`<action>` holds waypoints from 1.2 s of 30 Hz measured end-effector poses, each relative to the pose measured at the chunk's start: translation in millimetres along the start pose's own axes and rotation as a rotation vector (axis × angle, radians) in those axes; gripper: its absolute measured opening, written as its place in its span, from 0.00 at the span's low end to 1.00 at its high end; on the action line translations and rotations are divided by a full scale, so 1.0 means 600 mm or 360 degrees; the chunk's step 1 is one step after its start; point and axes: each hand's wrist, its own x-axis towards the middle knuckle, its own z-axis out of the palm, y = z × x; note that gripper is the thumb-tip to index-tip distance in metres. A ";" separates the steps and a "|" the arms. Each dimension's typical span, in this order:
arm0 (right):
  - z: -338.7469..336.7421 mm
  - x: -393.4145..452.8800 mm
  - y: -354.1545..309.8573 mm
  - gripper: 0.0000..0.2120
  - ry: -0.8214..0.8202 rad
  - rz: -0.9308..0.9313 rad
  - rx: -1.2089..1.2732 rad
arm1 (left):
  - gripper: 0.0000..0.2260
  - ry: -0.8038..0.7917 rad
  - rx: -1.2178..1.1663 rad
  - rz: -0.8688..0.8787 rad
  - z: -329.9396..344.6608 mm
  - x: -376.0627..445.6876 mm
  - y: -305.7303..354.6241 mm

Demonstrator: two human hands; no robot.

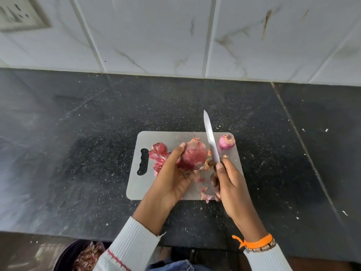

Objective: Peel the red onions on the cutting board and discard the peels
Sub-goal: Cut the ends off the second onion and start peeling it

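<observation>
My left hand (173,173) grips a large red onion (192,156) in its dry skin, lifted just above the grey cutting board (175,138). My right hand (228,178) holds a knife (211,139) by its handle, the blade pointing away from me just right of the onion. A smaller red onion (227,141) with its top cut stands at the board's far right corner. Torn red peels (159,155) lie by the board's handle hole, and smaller scraps (205,194) lie near the front edge.
The board sits on a dark speckled stone counter (78,153) backed by a white tiled wall (175,36). On the floor at the lower left stands a dark bin (86,257) holding onion peels. A socket plate (17,14) is at the upper left.
</observation>
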 end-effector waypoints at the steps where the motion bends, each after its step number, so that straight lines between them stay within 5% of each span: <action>1: 0.004 -0.007 -0.008 0.11 0.0001 -0.0035 0.0064 | 0.21 -0.0037 -0.0096 -0.0050 0.002 -0.001 0.000; 13: 0.031 -0.044 -0.002 0.15 -0.0071 -0.0381 -0.0335 | 0.30 -0.0234 -0.0496 -0.0196 0.012 -0.010 0.003; 19: 0.026 -0.045 0.006 0.09 -0.0042 -0.0315 -0.0465 | 0.22 -0.0308 -0.0597 -0.0168 0.010 -0.015 -0.001; 36: 0.026 -0.055 0.006 0.12 -0.0088 -0.0392 -0.0766 | 0.24 -0.0141 -0.0527 0.0040 -0.016 0.019 -0.007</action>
